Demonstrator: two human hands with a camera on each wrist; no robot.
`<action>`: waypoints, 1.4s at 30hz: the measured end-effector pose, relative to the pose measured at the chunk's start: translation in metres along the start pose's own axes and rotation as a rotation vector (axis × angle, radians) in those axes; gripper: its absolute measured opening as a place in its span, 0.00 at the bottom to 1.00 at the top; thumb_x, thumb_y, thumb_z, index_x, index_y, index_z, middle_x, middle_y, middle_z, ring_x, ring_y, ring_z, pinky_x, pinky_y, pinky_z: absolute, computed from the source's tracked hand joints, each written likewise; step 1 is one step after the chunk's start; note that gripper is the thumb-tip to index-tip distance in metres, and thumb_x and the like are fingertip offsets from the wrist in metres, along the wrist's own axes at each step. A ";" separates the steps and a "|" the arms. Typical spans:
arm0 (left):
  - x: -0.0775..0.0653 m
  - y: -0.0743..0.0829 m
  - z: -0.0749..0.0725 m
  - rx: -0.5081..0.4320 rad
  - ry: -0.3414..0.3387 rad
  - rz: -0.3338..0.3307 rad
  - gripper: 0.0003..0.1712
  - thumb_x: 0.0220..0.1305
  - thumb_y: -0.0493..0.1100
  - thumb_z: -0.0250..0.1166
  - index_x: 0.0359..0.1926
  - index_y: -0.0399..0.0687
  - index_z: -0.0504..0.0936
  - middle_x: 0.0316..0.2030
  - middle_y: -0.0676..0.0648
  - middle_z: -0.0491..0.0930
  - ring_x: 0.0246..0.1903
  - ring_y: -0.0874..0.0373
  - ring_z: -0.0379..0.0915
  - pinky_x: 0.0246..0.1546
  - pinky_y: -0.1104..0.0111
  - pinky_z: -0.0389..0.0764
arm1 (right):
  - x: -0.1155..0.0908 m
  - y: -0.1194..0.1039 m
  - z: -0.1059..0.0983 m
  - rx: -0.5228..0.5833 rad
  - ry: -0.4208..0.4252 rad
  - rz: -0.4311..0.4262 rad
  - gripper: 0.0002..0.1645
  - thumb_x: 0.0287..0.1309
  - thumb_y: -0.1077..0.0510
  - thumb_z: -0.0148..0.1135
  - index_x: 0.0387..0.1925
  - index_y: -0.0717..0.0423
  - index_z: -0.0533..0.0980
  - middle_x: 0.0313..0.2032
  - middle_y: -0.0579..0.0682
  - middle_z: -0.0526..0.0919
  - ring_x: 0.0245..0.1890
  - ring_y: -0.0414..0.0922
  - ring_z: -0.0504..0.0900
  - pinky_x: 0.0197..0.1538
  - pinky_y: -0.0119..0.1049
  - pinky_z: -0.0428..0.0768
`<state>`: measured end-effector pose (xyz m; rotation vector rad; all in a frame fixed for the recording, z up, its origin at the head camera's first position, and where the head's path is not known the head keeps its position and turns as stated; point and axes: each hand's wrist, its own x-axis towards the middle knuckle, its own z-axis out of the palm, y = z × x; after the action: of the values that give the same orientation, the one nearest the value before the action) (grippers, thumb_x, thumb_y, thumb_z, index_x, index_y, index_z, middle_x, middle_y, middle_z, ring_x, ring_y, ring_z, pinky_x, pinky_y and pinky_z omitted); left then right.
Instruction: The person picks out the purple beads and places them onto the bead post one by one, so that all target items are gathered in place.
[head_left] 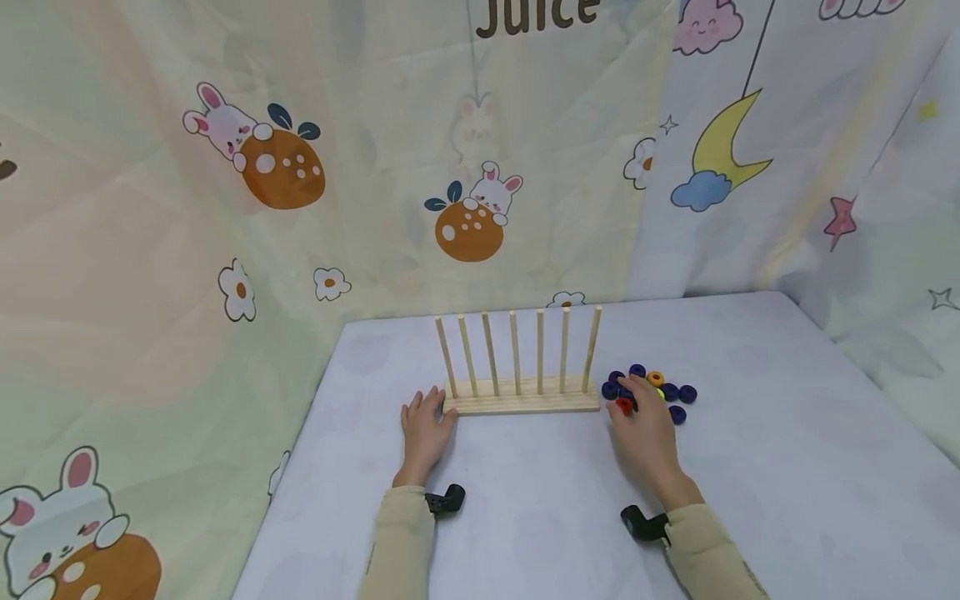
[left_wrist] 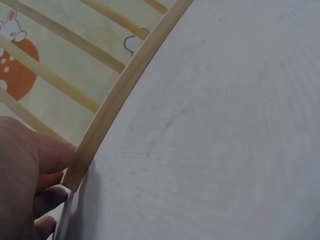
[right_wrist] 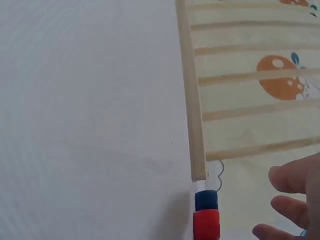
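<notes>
A wooden peg rack with several upright dowels stands on the table. At its left end, my left hand holds the base, a finger on the wood and the others around the end. To the right of the rack lies a loose group of beads: several dark blue beads, an orange bead, a red bead and a yellow-green one mostly hidden. Over them hovers my right hand. In the right wrist view its fingers are spread, apart from the red bead and blue bead.
A white cloth covers the table. Behind and to the left hangs a printed curtain close to the table's back edge. Black wrist cameras sit at both sleeve cuffs.
</notes>
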<state>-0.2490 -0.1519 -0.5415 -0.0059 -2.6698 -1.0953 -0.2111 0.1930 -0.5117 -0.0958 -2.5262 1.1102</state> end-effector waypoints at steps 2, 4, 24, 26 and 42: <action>-0.001 0.000 0.001 0.013 0.009 0.007 0.27 0.64 0.42 0.64 0.62 0.36 0.76 0.65 0.38 0.70 0.70 0.36 0.52 0.70 0.41 0.38 | 0.001 0.004 -0.001 0.034 0.053 -0.003 0.25 0.59 0.61 0.65 0.57 0.64 0.75 0.64 0.64 0.70 0.65 0.63 0.66 0.65 0.62 0.63; -0.001 0.000 0.001 0.026 0.021 0.030 0.26 0.63 0.41 0.64 0.61 0.37 0.76 0.64 0.39 0.72 0.69 0.36 0.54 0.69 0.39 0.40 | 0.001 0.009 -0.002 0.060 0.107 -0.015 0.23 0.57 0.62 0.66 0.54 0.64 0.77 0.61 0.65 0.73 0.64 0.63 0.68 0.65 0.61 0.64; -0.004 -0.003 -0.006 -0.046 0.033 0.053 0.19 0.69 0.35 0.56 0.58 0.38 0.79 0.61 0.41 0.75 0.68 0.37 0.59 0.70 0.42 0.44 | 0.014 0.034 -0.039 0.016 0.275 0.181 0.19 0.62 0.63 0.56 0.55 0.61 0.77 0.55 0.61 0.77 0.55 0.58 0.74 0.53 0.55 0.72; -0.004 -0.003 -0.007 -0.047 0.027 0.039 0.19 0.69 0.36 0.56 0.58 0.38 0.79 0.61 0.41 0.75 0.68 0.37 0.58 0.70 0.42 0.44 | 0.015 0.035 -0.041 0.003 0.259 0.219 0.20 0.62 0.63 0.56 0.55 0.61 0.77 0.56 0.62 0.77 0.53 0.59 0.73 0.51 0.53 0.71; 0.001 -0.007 -0.003 -0.092 0.001 0.069 0.18 0.65 0.36 0.61 0.56 0.38 0.81 0.59 0.41 0.77 0.67 0.37 0.60 0.70 0.41 0.43 | 0.001 0.051 -0.043 -0.071 0.085 0.382 0.25 0.56 0.64 0.54 0.56 0.63 0.76 0.52 0.65 0.75 0.45 0.57 0.73 0.38 0.41 0.66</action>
<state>-0.2502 -0.1589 -0.5437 -0.1132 -2.5951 -1.1941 -0.2003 0.2583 -0.5214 -0.6542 -2.5324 1.1217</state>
